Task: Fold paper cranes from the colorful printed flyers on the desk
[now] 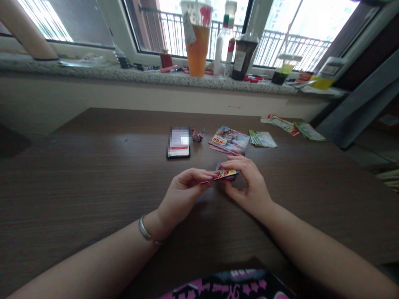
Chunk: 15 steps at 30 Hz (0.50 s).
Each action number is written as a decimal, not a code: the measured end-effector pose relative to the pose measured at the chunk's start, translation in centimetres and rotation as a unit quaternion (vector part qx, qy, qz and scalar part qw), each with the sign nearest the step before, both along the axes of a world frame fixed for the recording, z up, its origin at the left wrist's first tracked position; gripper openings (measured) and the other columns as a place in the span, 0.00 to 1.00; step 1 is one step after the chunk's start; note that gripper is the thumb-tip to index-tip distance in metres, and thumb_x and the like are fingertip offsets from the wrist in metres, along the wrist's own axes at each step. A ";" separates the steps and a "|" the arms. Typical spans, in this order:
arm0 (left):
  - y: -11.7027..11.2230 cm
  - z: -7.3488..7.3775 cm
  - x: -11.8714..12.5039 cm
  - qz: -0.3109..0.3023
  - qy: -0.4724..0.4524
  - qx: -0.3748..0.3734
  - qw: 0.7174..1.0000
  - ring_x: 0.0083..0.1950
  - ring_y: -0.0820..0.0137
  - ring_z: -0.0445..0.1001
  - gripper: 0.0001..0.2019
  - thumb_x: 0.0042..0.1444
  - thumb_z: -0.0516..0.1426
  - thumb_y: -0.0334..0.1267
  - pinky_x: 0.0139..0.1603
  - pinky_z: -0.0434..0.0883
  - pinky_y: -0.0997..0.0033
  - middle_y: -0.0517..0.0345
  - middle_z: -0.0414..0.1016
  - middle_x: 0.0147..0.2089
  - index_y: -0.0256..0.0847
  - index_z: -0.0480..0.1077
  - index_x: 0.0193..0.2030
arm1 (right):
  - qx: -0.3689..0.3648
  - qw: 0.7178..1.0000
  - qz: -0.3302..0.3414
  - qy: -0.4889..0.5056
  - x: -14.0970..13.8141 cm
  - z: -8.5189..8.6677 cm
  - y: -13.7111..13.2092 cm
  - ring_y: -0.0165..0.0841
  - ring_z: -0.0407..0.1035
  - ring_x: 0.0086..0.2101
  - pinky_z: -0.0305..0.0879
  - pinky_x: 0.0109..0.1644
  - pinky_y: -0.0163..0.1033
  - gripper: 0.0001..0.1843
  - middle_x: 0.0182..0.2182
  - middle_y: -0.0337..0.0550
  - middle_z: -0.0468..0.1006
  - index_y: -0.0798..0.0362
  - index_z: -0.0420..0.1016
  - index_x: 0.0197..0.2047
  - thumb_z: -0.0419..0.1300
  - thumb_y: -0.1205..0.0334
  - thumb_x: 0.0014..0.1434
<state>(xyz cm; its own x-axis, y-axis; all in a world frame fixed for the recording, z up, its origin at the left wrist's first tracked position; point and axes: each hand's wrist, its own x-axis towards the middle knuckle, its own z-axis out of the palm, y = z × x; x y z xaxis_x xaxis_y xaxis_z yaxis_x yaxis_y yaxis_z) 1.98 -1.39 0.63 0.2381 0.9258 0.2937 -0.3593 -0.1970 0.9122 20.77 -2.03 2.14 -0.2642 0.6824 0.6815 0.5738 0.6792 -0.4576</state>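
A small folded piece of colourful printed paper (227,173) is held between my two hands, just above the dark wooden table (109,199). My left hand (183,191), with a silver bracelet at the wrist, pinches its left end between thumb and fingers. On the other end, the fingers and thumb of my right hand (249,182) close around the paper from above and below. Beyond them lies a stack of printed flyers (230,140) with similar colours. A little folded paper figure (197,135) stands beside a lit phone (178,143), whose screen is blurred.
Thin green-and-white leaflets (263,139) lie right of the flyers, with more leaflets (285,125) toward the back right. On the stone windowsill (124,74) stand a large cup of orange drink (198,50), glass bottles (222,50) and a dark cup (243,58).
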 end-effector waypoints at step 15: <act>0.3 -0.3 -0.6 0.079 0.082 0.034 0.993 0.42 0.69 0.78 0.05 0.52 0.64 0.36 0.48 0.75 0.66 0.56 0.79 0.38 0.39 0.72 0.32 | -0.057 0.997 0.025 0.036 0.5 -0.4 0.3 0.36 0.73 0.45 0.68 0.52 0.46 0.12 0.40 0.41 0.80 0.46 0.75 0.43 0.59 0.69 0.57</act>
<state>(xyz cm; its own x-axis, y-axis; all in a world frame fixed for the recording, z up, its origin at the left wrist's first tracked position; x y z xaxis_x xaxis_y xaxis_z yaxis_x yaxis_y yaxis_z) 1.41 -1.08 0.37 0.1407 0.9346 0.3267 -0.1655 -0.3031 0.9385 21.24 -1.68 1.77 -0.2533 0.7438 0.6186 0.5028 0.6475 -0.5727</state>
